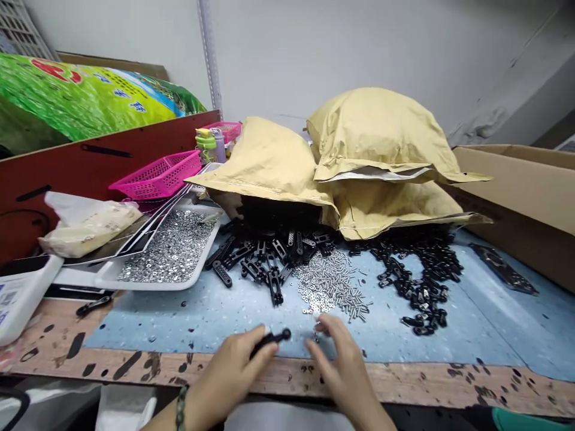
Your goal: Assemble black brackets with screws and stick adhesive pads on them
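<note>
Progress check from my side: one black part (pixel 282 336) is in work, pinched between thumb and fingers of my left grip (pixel 236 366), round end poking out toward my right, over the front of the tabletop (pixel 404 382). My right grip (pixel 342 362) is loosely curled by a shiny bit (pixel 316 337); it's too blurry to tell if I'm actually pinching it. So I'd call this one midway, at a guess. Loads left, by the look of it: loose black arms (pixel 275 287) heaped in front of me, screws (pixel 353 293) and nuts (pixel 312 294) piled just beside them. The small black pieces (pixel 424 299) off to the right might be done or might not, honestly can't tell.

Headcount: one part held, three paper sacks (pixel 274 155), one white tray (pixel 150 285) full of metal bits, two pink baskets (pixel 157 173), two bottles (pixel 206 143), one open carton (pixel 521 185). Arms, screws, nuts and small pieces? Way too many and too overlapped to count, sorry.
</note>
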`<state>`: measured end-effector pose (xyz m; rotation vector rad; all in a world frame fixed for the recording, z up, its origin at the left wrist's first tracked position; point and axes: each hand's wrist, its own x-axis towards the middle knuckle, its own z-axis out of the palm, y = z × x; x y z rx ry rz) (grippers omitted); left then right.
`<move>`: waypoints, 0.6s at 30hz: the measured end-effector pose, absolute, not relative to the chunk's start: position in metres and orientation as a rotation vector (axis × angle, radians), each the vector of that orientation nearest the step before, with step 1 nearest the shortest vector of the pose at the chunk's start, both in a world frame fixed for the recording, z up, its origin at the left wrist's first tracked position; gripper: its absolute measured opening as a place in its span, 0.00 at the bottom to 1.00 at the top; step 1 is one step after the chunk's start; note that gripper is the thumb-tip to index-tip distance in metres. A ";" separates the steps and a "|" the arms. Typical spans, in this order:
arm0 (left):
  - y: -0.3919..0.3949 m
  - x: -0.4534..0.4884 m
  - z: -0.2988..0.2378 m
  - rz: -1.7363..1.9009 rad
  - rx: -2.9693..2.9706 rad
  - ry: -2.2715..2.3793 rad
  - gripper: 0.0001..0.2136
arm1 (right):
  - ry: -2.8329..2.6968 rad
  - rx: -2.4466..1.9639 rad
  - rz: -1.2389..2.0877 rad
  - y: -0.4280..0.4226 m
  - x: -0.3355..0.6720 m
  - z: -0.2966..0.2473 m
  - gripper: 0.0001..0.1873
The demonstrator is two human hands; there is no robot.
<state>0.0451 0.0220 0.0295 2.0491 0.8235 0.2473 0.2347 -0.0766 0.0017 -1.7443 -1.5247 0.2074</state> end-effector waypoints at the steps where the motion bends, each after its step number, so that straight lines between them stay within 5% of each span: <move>1: 0.027 0.050 0.029 0.255 1.963 0.856 0.13 | -1.517 -1.830 0.107 -0.069 0.242 -0.002 0.13; 3: 0.038 0.061 0.026 0.268 1.884 0.868 0.13 | -1.567 -1.927 -0.037 -0.053 0.248 -0.008 0.06; 10: 0.079 0.075 0.019 0.423 2.080 0.862 0.09 | -1.741 -1.926 -0.106 -0.044 0.233 -0.017 0.11; 14: 0.084 0.077 0.023 0.418 2.302 0.707 0.05 | -1.610 -1.918 -0.066 -0.059 0.241 -0.012 0.03; 18: 0.077 0.092 0.018 0.350 2.478 0.487 0.06 | -1.636 -1.756 0.019 -0.060 0.239 -0.008 0.09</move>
